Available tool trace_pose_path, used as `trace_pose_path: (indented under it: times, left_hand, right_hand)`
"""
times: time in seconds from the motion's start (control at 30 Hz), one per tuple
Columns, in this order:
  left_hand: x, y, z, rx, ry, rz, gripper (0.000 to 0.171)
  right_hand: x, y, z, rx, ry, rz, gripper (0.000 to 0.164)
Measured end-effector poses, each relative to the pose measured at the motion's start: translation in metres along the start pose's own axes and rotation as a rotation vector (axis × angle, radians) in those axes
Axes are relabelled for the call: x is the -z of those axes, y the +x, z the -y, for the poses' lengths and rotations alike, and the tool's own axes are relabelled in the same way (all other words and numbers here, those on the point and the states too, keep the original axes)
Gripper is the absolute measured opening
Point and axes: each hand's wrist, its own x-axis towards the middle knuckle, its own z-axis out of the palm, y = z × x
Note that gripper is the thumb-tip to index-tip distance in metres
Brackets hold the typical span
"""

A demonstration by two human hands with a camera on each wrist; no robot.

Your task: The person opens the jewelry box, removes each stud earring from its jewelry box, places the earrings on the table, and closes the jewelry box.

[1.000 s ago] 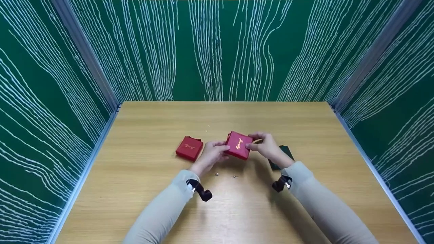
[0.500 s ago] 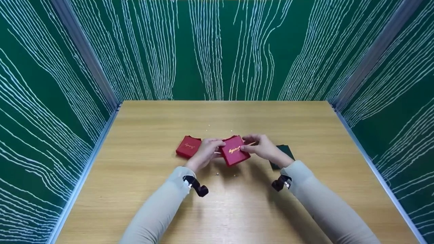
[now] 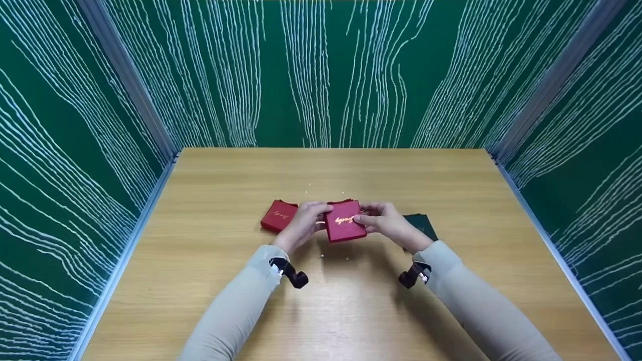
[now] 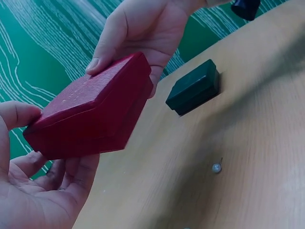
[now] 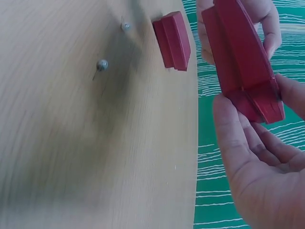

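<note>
Between my hands, above the table, is a red jewelry box (image 3: pixel 345 228) with gold script on its lid. My left hand (image 3: pixel 304 221) pinches its left side, thumb on top and fingers beneath, as the left wrist view shows. On the other side, my right hand (image 3: pixel 388 224) grips the box with thumb on the lid and fingers underneath. The lid looks shut. Below the box lie two stud earrings with pearl-like heads, one earring (image 5: pixel 102 65) nearer in the right wrist view and another earring (image 5: pixel 126 26) beyond it.
A second red box (image 3: pixel 279 215) lies left of my left hand. A dark green box (image 4: pixel 194 87) sits on the wooden table (image 3: pixel 225 301), partly behind my right forearm in the head view. Several tiny pale specks lie toward the back. Green patterned walls enclose the table.
The held box has turned and moved slightly left and nearer, so its script faces differently. My left hand has shifted left along with it and gripped its upper left corner; both hands still hold it.
</note>
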Motion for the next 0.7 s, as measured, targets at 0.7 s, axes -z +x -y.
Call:
trace_pose_path:
  times: [0.7]
  left_hand:
    - [-0.013, -0.002, 0.016, 0.023, -0.314, 0.055, 0.053]
  right_hand:
    - [-0.002, 0.0, 0.001, 0.005, 0.043, -0.127, 0.063]
